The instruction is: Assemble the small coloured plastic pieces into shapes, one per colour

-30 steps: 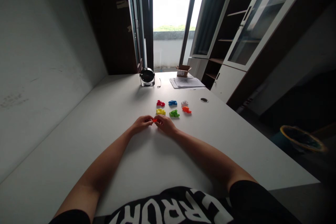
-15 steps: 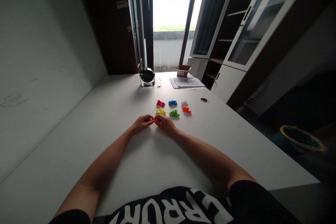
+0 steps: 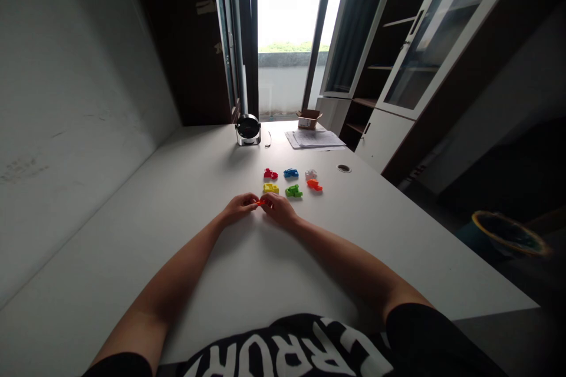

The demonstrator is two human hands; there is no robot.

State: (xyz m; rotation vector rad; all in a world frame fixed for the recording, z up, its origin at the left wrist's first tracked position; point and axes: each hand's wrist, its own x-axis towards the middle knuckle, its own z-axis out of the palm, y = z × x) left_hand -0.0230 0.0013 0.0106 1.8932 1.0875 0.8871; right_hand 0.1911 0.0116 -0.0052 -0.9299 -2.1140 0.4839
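Between my fingertips is a small orange-red plastic piece, mostly covered, so its kind does not show. My left hand pinches its left end, and my right hand pinches the right end. Just beyond them lie small toy-like plastic pieces in two rows. The nearer row has a yellow piece, a green piece and an orange piece. Behind these sit a red piece, a blue piece and a whitish piece.
On the white table, a round black device on a stand is at the back. Papers and an opened cardboard box are at the back right, near a cable hole. A bin stands beyond the right edge.
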